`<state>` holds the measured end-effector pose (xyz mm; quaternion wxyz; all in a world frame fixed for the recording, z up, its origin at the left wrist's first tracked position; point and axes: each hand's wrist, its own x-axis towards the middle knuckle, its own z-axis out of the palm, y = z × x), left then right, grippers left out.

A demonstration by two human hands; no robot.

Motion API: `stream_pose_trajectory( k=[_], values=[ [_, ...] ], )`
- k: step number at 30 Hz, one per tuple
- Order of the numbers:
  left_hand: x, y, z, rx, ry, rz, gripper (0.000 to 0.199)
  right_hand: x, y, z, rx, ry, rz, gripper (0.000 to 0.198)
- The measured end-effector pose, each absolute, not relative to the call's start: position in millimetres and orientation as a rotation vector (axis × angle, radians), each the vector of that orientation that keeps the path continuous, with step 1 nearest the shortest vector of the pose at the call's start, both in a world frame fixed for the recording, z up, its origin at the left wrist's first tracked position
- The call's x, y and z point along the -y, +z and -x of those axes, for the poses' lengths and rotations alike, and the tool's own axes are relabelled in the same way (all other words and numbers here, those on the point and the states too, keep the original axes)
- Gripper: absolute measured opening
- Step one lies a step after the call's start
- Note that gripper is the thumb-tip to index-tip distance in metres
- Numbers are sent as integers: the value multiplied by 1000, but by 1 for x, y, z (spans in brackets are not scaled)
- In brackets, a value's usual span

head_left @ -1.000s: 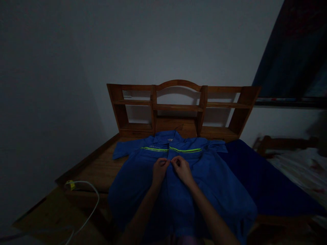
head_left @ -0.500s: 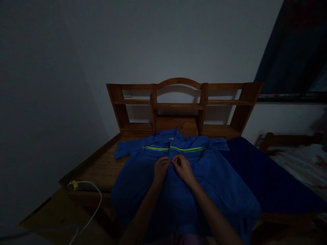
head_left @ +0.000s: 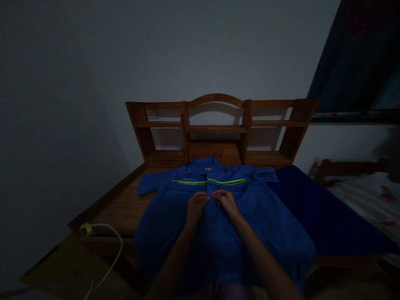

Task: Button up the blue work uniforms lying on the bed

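Note:
A blue short-sleeved shirt (head_left: 175, 225) with yellow-green stripes across its chest lies spread front up, collar away from me. At its front opening, below the stripes, my left hand (head_left: 196, 205) is closed in a pinch on the shirt's edge. My right hand (head_left: 225, 201) pinches the same front strip just to the right, its fingertips close to those of the left. Whatever small part lies between the fingertips is too dark and small to make out. The lower front of the shirt hangs toward me between my forearms.
The shirt rests on a wooden bed platform (head_left: 125, 208) with a shelved wooden headboard (head_left: 215, 129) behind it. Dark blue cloth (head_left: 312, 216) lies to the right. A white cable (head_left: 120, 246) with a yellow tag (head_left: 88, 229) hangs over the left front edge. The room is dim.
The fingers of my right hand have shifted and straightened a little at the shirt front. My left hand stays nearly in place. The whole view has turned slightly.

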<state>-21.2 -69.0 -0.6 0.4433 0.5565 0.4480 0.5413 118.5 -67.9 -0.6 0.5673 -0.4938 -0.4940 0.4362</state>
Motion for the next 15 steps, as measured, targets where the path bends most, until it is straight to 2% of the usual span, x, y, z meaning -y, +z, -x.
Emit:
stream_pose_trajectory(
  k=[11, 15],
  values=[
    [68, -10, 10, -1323, 1381, -1526, 20, 72, 2, -114, 1124, 1053, 1087, 26],
    [66, -6, 21, -1320, 1372, -1622, 18, 72, 23, -129, 1088, 1047, 1055, 33]
  ],
)
